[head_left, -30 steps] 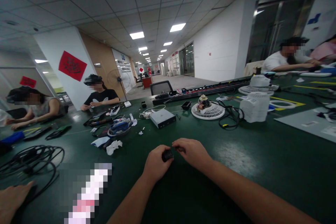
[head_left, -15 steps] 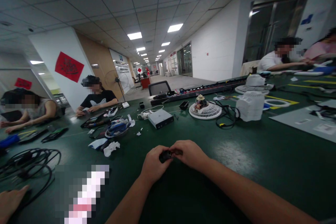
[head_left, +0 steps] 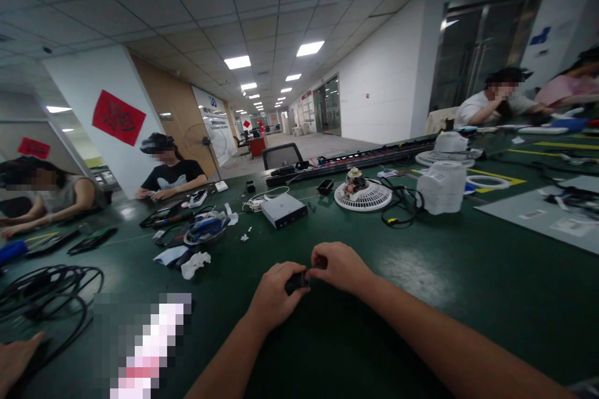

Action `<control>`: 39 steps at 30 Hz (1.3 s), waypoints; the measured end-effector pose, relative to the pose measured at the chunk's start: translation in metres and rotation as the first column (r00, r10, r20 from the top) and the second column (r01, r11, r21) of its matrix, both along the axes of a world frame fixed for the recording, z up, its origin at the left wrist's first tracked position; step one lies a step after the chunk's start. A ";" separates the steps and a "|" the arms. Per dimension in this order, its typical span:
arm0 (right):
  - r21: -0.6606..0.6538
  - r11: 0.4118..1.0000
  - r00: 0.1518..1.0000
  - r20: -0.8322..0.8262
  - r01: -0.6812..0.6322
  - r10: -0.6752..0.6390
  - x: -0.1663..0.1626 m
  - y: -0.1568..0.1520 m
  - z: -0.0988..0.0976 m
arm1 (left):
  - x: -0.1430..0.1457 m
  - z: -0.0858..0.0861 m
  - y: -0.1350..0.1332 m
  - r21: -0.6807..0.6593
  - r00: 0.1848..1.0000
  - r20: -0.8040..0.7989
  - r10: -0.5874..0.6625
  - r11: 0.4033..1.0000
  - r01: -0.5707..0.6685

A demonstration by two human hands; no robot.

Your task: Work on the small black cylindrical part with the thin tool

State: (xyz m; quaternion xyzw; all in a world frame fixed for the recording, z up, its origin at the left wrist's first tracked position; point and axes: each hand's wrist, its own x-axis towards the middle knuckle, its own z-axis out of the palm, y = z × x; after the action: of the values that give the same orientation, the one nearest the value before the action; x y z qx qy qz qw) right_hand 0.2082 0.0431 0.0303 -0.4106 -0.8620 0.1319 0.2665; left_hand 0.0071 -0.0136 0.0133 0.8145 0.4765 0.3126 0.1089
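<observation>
Both my hands meet just above the dark green table (head_left: 421, 299), in front of me. My left hand (head_left: 275, 294) is curled round a small black part (head_left: 296, 282), which shows between thumb and fingers. My right hand (head_left: 340, 267) is closed beside it, its fingertips pinched against the right end of that black part. What the right fingertips hold there is too small to make out. My forearms run back toward the lower edge of the view.
Farther back lie a grey box (head_left: 284, 209), a white fan grille with a motor (head_left: 363, 194), a white fan housing (head_left: 442, 186), crumpled paper (head_left: 194, 263) and black cables (head_left: 42, 293). Several people work at the far sides. Another person's hand (head_left: 16, 358) rests at bottom left.
My hands have drawn closer together, the right fingertips now touching the black part. The view has shifted slightly; the hands stay in about the same place.
</observation>
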 end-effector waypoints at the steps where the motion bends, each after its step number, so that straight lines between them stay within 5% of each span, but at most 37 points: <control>1: -0.015 1.000 1.000 0.016 -0.017 0.017 0.001 0.001 0.001 | 0.000 0.000 0.000 0.002 1.000 -0.005 -0.011 1.000 0.011; 8: 0.061 0.998 0.995 0.104 -0.004 -0.003 0.002 -0.001 0.003 | 0.002 -0.002 0.000 0.054 0.996 -0.061 -0.058 0.997 0.061; 18: 0.192 0.980 0.937 -0.331 -0.049 0.112 -0.004 -0.006 0.000 | -0.003 -0.007 0.009 0.078 0.980 0.037 0.196 0.977 -0.199; 21: 0.087 0.996 0.869 -0.492 -0.010 0.052 -0.002 0.001 -0.001 | -0.005 -0.009 0.011 0.067 0.957 0.078 0.281 0.956 -0.286; 26: -0.139 0.976 0.680 -0.733 -0.166 0.011 -0.004 0.014 -0.013 | -0.004 -0.009 0.011 0.055 0.932 0.087 0.352 0.932 -0.358; 39: -0.167 0.956 0.698 -0.714 -0.242 0.052 -0.009 0.013 -0.019 | -0.002 -0.010 0.011 0.090 0.940 0.093 0.327 0.938 -0.335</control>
State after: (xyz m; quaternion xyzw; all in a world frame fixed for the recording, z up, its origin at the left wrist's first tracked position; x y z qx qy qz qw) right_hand 0.1997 0.0563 0.0113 -0.2886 -0.7024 0.4057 0.5087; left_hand 0.0048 -0.0029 0.0031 0.7147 0.5850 0.3821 0.0301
